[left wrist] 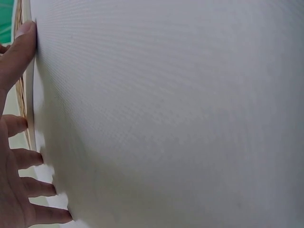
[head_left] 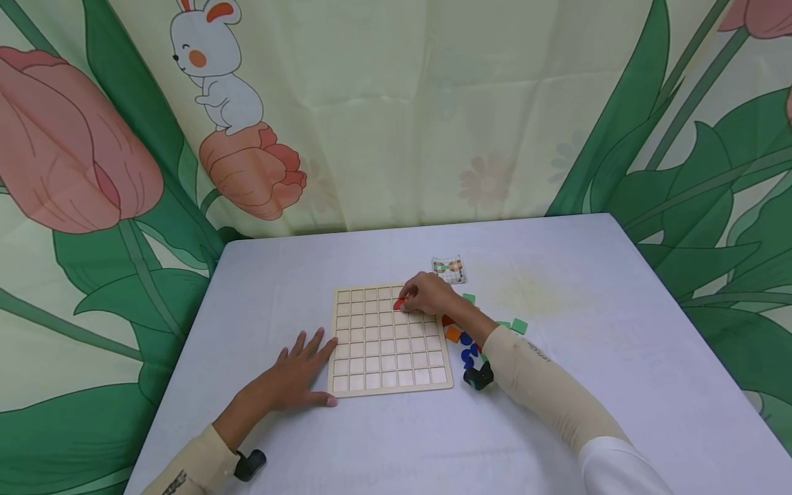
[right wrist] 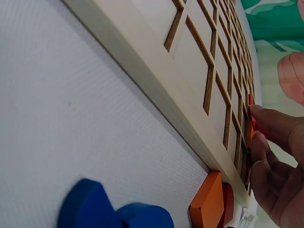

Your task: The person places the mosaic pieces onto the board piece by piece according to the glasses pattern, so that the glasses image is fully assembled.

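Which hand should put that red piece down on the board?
Probably the right hand: it pinches the red piece over the wooden board, while the left hand, fingers spread, touches the board's left edge.

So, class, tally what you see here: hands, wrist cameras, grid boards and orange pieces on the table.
Left hand and right hand: 2
Left wrist camera and right wrist camera: 2
Grid board: 1
Orange piece: 1 visible; the right arm could hide more
Total visible: 6
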Action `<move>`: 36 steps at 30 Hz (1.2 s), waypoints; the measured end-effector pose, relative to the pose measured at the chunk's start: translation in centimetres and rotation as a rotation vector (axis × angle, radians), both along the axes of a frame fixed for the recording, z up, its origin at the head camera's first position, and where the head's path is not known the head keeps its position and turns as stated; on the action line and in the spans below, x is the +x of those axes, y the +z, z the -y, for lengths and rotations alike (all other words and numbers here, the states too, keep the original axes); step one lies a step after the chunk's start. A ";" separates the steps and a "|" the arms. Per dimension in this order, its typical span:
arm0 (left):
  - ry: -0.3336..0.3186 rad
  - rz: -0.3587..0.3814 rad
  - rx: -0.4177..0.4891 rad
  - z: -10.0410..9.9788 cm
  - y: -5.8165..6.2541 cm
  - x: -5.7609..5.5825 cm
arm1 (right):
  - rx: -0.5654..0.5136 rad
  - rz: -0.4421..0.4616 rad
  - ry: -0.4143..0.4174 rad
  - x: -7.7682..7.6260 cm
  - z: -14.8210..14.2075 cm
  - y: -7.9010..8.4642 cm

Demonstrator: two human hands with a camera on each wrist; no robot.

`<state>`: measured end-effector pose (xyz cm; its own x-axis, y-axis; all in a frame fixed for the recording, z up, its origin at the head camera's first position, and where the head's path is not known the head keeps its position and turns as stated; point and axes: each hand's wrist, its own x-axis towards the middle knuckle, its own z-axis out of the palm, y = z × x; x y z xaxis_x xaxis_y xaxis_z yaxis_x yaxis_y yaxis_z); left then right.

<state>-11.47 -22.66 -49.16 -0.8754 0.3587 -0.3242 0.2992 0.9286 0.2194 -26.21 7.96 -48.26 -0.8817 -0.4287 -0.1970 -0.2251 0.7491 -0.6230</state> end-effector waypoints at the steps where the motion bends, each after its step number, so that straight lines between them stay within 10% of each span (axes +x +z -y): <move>1: -0.001 -0.001 0.001 0.0 0.0 0.0 | 0.001 -0.001 -0.001 0.0 0.0 0.0; 25: -0.001 0.002 0.008 -0.1 0.3 0.1 | -0.173 0.025 0.153 -0.1 -3.1 0.2; 36: -0.007 -0.002 0.003 0.0 0.1 0.0 | -0.205 -0.001 0.049 0.5 -8.7 0.9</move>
<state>-11.44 -22.66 -49.06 -0.8737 0.3656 -0.3208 0.3060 0.9258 0.2219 -25.68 16.69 -47.40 -0.8588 -0.5025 -0.1000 -0.2593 0.5945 -0.7611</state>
